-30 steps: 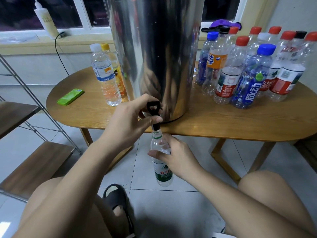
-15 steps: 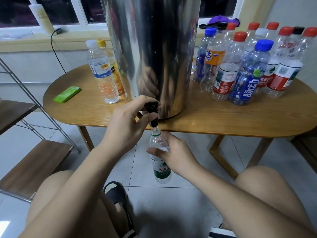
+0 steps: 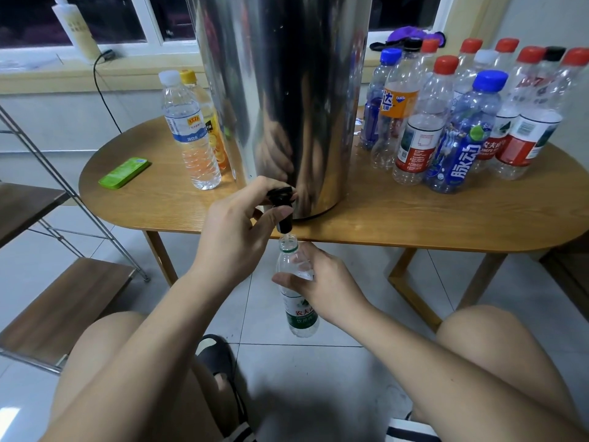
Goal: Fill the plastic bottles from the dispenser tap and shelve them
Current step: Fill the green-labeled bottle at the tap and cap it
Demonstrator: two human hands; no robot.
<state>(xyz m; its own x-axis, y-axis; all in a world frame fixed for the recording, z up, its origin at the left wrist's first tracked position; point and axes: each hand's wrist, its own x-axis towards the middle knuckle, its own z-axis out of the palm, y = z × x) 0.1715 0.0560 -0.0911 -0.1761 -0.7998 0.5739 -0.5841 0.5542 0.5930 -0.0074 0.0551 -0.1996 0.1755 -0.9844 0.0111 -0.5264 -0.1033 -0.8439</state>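
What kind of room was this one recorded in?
Probably a room in a home, not a workshop: a wooden table holds a steel dispenser and mixed drink bottles, over a tiled floor, with a window and a shelf rack nearby.

Both arms forward — left hand (image 3: 236, 237) high in a curled pinch, right hand (image 3: 322, 282) lower in a wrap-around grip.

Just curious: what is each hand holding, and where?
The left hand pinches the black tap lever; the right hand grips the uncapped bottle around its upper body.

The dispenser (image 3: 280, 100) stands on the table (image 3: 414, 218), 2 bottles (image 3: 194, 135) left, many bottles (image 3: 462, 122) right.
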